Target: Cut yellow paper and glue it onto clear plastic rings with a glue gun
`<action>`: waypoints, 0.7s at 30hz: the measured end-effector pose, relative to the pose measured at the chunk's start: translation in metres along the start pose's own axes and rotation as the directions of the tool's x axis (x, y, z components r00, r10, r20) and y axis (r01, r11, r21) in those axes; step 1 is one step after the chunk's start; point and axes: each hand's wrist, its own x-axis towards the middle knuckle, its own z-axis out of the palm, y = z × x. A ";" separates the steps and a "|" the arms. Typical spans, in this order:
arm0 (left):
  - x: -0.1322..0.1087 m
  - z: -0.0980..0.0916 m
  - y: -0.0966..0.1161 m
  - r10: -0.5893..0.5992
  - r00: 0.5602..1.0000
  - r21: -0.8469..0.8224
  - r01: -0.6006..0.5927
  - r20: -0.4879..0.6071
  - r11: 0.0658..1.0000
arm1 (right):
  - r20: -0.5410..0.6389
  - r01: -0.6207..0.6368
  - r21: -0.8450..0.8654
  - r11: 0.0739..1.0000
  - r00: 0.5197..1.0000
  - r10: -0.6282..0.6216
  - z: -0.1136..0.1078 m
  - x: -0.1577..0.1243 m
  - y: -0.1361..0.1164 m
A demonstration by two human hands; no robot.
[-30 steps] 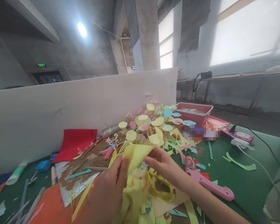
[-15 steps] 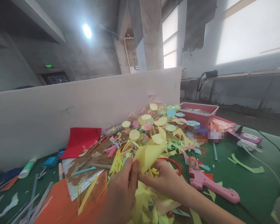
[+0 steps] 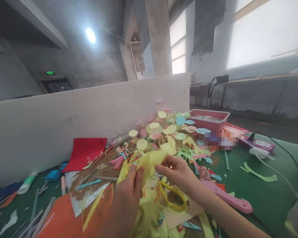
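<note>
Over the scrap-strewn green table (image 3: 263, 198), my left hand (image 3: 129, 195) and right hand (image 3: 178, 172), close together, each pinch the yellow paper sheet (image 3: 150, 162). Firm, even grips near its edge should avoid tearing, clear of the yellow-handled scissors (image 3: 172, 198) below.

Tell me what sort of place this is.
Probably a craft workbench in a bare concrete building: cut paper scraps heaped on the green table, a pink glue gun, and a white partition board behind.

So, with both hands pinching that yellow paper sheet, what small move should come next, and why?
Probably free the right hand and take the yellow-handled scissors lying just under it; the left hand also pinches the yellow paper sheet.
</note>
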 end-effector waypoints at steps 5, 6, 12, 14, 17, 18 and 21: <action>0.000 -0.001 -0.001 -0.001 1.000 0.011 0.001 -0.001 1.000 | -0.052 0.036 0.089 0.995 0.998 -0.032 -0.006 0.006 0.000; 0.000 -0.001 -0.001 0.004 1.000 0.011 -0.004 0.001 1.000 | -0.084 0.053 0.098 0.994 0.995 -0.045 -0.007 0.007 0.000; -0.001 -0.001 -0.002 0.018 1.000 -0.012 -0.018 0.016 1.000 | -0.162 0.083 0.097 0.992 0.984 -0.066 -0.012 0.011 0.001; -0.001 0.000 -0.003 0.004 1.000 -0.012 -0.004 0.025 1.000 | -0.192 0.089 0.082 0.993 0.979 -0.072 -0.012 0.011 0.003; -0.002 0.002 -0.004 -0.014 0.999 -0.010 0.014 0.048 1.000 | -0.223 0.102 0.071 0.992 0.971 -0.084 -0.012 0.013 0.007; -0.003 0.002 -0.003 -0.011 0.999 -0.013 0.012 0.052 1.000 | -0.222 0.108 0.068 0.992 0.971 -0.091 -0.012 0.013 0.008; -0.005 0.000 0.001 -0.005 0.998 -0.050 0.008 0.064 0.999 | -0.217 0.132 0.045 0.990 0.969 -0.119 -0.013 0.014 0.009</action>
